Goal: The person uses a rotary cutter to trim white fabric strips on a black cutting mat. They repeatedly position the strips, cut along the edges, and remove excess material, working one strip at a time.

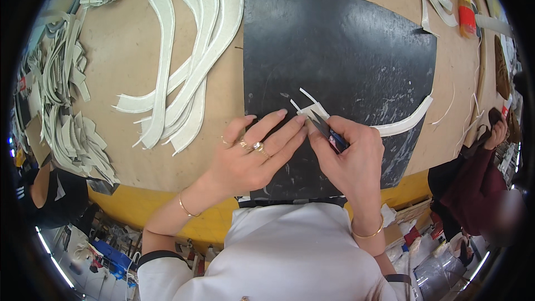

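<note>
My left hand (pixel 253 153) lies flat on the black cutting mat (pixel 340 44), fingers stretched out and pressing down the near end of a long curved white strip (pixel 404 122). My right hand (pixel 351 153) grips small thread snips (pixel 327 129) with dark blades and a blue-pink handle. The blades point up-left at the strip's end, right by my left fingertips. Thin white offcuts stick out from the strip's end.
A fanned pile of curved white strips (pixel 189 61) lies left of the mat on the brown table (pixel 128 44). Heaps of grey-white cut pieces (pixel 67 106) fill the left edge. A red-yellow bottle (pixel 467 14) stands at the far right. Another person in a dark red sleeve (pixel 473 184) works on the right.
</note>
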Motion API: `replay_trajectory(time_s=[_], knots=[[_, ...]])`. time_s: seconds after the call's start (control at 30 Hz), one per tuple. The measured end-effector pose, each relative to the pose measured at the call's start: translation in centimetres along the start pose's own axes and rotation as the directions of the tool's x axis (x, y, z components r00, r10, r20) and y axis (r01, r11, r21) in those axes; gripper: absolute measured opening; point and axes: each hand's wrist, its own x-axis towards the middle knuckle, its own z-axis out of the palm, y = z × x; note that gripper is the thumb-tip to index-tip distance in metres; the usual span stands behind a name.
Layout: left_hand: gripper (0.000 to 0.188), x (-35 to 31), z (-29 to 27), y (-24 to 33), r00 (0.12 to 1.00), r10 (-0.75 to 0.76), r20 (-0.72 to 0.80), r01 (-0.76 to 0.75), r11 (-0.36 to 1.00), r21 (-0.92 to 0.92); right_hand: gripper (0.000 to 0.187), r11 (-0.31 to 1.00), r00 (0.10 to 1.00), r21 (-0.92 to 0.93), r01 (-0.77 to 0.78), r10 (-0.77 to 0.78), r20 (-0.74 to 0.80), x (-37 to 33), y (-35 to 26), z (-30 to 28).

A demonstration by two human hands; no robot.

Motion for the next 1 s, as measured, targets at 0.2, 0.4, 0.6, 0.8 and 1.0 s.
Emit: replay_trajectory(time_s=[0.2,0.4,0.6,0.8,1.0], knots=[[0.038,-0.3,-0.7,-0.1,0.972,0.057,0.229,-0.074,0.995,0.066,0.026,1.0,1.0,0.011,-0.011,0.01,0.012,0.0,0.0,-0.1],[0.045,-0.1,-1.4,0.8,0.946,0.065,0.318,-0.14,0.966,0.218,0.027,0.998,1.0,0.057,-0.001,0.001,0.008,-0.6,0.3,-0.1],[0.048,-0.1,-1.3,1.4,0.943,-0.013,0.332,-0.065,0.972,0.224,0.025,0.981,1.0,0.194,-0.022,0.023,-0.007,-2.0,1.5,-0.5],[0.042,0.1,-0.9,1.9,0.966,-0.073,0.248,0.019,0.977,0.212,0.021,0.995,0.998,0.09,0.042,-0.038,-0.046,-2.0,1.8,-0.1],[0.039,0.1,-0.7,2.5,0.965,-0.061,0.257,-0.012,0.962,0.272,0.022,0.999,0.999,0.054,-0.001,0.003,-0.034,-1.9,1.6,-0.1]])
